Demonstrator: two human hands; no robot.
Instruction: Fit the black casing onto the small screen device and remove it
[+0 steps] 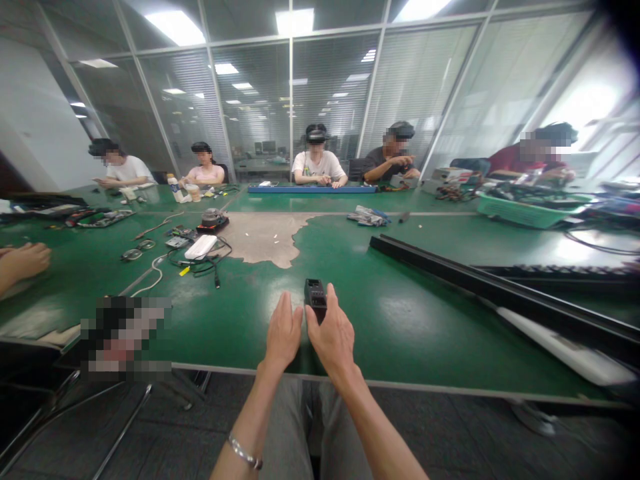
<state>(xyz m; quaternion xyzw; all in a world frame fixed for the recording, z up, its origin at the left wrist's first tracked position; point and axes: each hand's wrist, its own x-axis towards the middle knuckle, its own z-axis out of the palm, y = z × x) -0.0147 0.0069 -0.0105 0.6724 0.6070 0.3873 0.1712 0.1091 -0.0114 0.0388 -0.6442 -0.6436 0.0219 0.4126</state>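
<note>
A small black plastic device point(315, 288) with square recesses in its top is at the near middle of the green table. My right hand point(334, 333) is closed around it, with the thumb on its left side and the fingers along its right. The device's lower part is hidden behind that hand. Just to the left, my left hand point(284, 333) holds nothing; its fingers are stretched forward, apart from the device. A metal bracelet point(244, 453) circles my left wrist.
Long black rails point(465, 280) cross the right side. On the left lie a white box point(201, 247) with cables, glasses point(133, 255) and circuit boards. Gloves point(369, 216) and a green basket point(530, 208) are farther back. Several people sit around; another person's hands point(27, 260) show at left.
</note>
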